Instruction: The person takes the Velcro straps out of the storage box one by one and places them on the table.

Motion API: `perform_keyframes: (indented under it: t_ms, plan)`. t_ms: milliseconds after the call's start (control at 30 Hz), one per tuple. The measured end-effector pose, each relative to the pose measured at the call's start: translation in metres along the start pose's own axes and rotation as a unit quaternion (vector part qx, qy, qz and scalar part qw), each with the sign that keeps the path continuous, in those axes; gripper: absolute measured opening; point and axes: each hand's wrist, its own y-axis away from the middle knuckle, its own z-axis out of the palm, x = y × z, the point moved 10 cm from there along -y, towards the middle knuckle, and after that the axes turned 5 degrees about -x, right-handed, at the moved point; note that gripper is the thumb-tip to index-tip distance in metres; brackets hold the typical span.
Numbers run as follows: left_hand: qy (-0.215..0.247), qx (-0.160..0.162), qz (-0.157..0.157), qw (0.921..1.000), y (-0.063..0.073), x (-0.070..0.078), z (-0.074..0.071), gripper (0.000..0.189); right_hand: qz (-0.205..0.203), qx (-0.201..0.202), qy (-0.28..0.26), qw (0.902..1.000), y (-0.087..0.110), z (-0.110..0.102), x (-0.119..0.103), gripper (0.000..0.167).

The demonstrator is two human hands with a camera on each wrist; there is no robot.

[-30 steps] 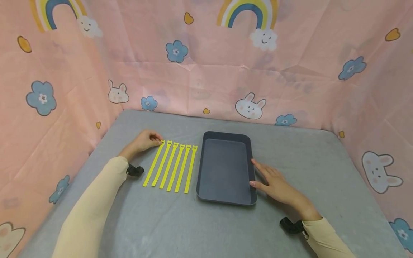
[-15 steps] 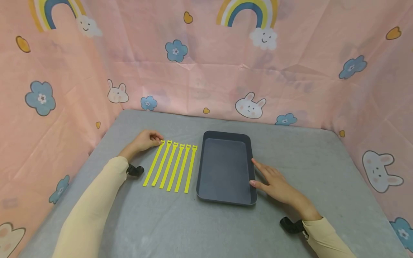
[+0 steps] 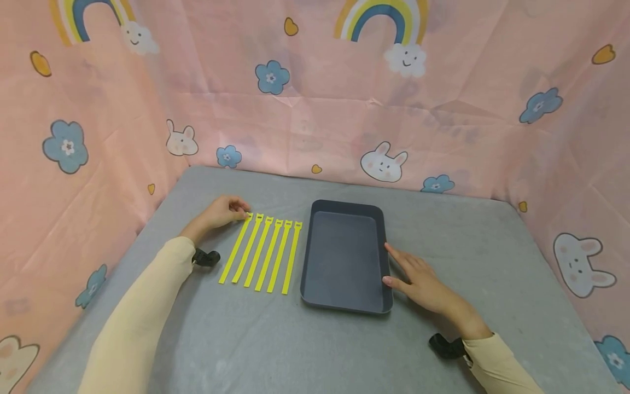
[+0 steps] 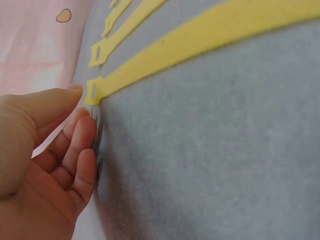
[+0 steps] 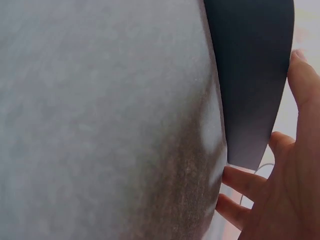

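Several yellow hook-and-loop cable ties [image 3: 266, 254] lie in a slanted row on the grey tabletop, slotted heads at the far end. My left hand [image 3: 222, 212] is at the head of the leftmost tie. In the left wrist view, the thumb tip of my left hand [image 4: 45, 150] comes right up to that slotted head [image 4: 93, 92], with the other fingers loosely bent below it. A dark grey rectangular tray [image 3: 345, 262] stands right of the row, nothing inside. My right hand [image 3: 425, 282] rests its extended fingers and thumb along the tray's right side; the tray wall [image 5: 252, 85] shows beside them.
A grey cloth [image 3: 246, 345] covers the table. Pink printed curtains [image 3: 305, 109] rise along its back and both sides. Each wrist carries a small black device, such as the left device [image 3: 205, 257] and the right device [image 3: 445, 346].
The head view has shifted very slightly. Both hands, the ties and the tray keep their places relative to one another.
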Motion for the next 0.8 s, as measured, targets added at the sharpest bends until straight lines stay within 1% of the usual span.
perform_keyframes:
  t_ms: [200,400,500,600,700,800]
  plan:
    - [-0.013,0.009,0.002,0.9999,0.002,0.005,-0.001,0.023,-0.002,0.001,0.008,1.0,0.003,-0.002,0.0,0.072]
    - [-0.024,0.013,0.008,0.9996,0.005,0.011,0.0,0.024,0.009,0.005,0.03,0.9995,0.007,-0.008,0.007,0.074]
    - [-0.027,0.014,0.024,0.9993,0.007,0.018,0.0,0.025,0.009,0.011,0.034,0.9993,0.008,-0.011,0.009,0.075]
    - [-0.034,0.015,0.047,0.9982,0.012,0.028,0.001,0.025,0.008,0.013,0.036,0.9992,0.009,-0.013,0.011,0.075]
    - [-0.05,0.015,0.066,0.9964,0.017,0.038,0.003,0.024,0.013,0.015,0.046,0.9988,0.01,-0.015,0.014,0.075]
    - [-0.063,0.013,0.077,0.995,0.022,0.047,0.007,0.024,0.017,0.018,0.055,0.9982,0.011,-0.017,0.017,0.076]
